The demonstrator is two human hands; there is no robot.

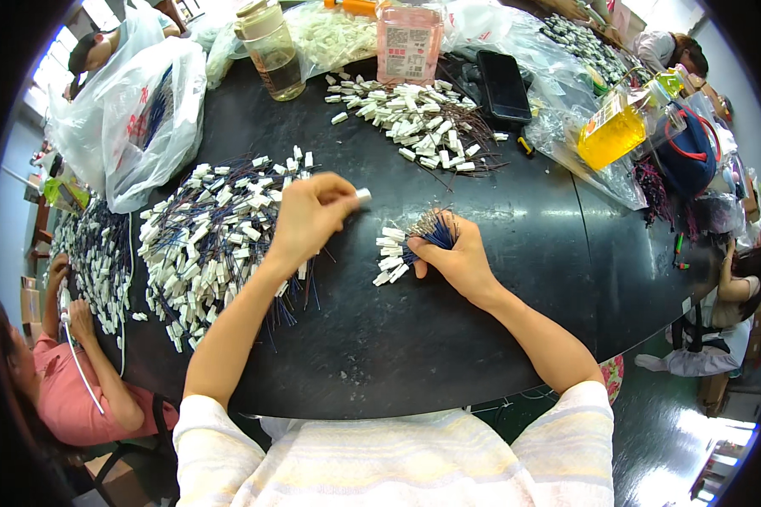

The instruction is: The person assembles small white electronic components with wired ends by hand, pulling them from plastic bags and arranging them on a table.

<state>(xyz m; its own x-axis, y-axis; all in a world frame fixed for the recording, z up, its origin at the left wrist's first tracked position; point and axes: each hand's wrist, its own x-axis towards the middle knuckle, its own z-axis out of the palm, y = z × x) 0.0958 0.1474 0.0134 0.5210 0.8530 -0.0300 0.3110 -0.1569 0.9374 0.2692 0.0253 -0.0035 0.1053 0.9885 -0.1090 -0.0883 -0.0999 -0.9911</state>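
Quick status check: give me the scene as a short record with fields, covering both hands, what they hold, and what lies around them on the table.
surface: round black table
left hand: raised, pinching one white connector at the fingertips
right hand: resting on the table, gripping a bundle of blue-wired connectors
left of hands: large pile of wired connectors
far side: second pile of connectors, black phone, clear jar, yellow bottle
others: a person in a pink top working at the left edge
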